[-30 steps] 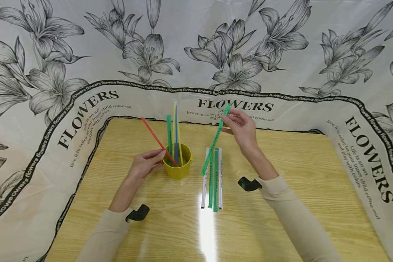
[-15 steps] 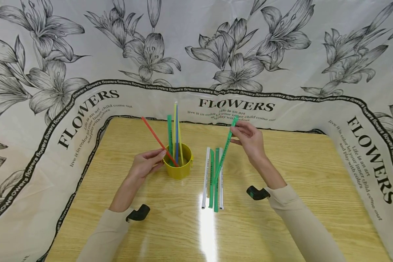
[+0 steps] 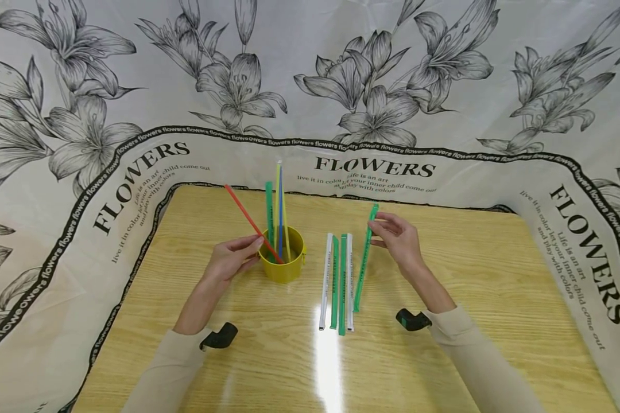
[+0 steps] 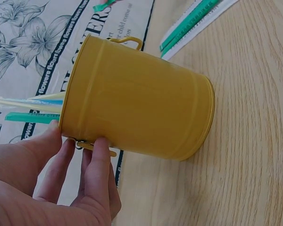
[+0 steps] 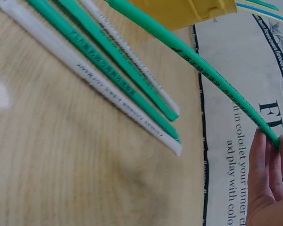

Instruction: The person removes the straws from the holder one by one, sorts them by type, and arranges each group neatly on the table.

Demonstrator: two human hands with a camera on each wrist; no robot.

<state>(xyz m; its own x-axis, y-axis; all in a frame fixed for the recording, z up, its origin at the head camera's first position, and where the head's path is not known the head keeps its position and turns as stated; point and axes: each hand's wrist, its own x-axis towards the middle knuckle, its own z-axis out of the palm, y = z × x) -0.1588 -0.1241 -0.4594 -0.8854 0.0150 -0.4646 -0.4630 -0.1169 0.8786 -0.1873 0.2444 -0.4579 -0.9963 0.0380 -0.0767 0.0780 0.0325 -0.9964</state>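
Note:
My left hand (image 3: 228,261) grips a small yellow bucket (image 3: 282,274) at its rim, thumb on the edge and fingers by the side loop, as the left wrist view shows. Leaning in the bucket are a red straw (image 3: 243,209), a green-wrapped straw (image 3: 269,209) and several yellow and blue ones. My right hand (image 3: 400,240) pinches the upper end of a green paper-wrapped straw (image 5: 203,70), which slants down toward the table. To its left lie two white-wrapped straws (image 3: 325,287) and two green-wrapped straws (image 3: 343,287), side by side in a row.
The wood-grain table (image 3: 268,361) ends at the back against a white cloth (image 3: 268,163) printed with flowers and lettering, which also runs along both sides. Black wrist mounts (image 3: 221,336) stick out from both sleeves.
My right hand has moved right and toward me, carrying the green straw from above the row to its right side and lower. The left hand and bucket have stayed put.

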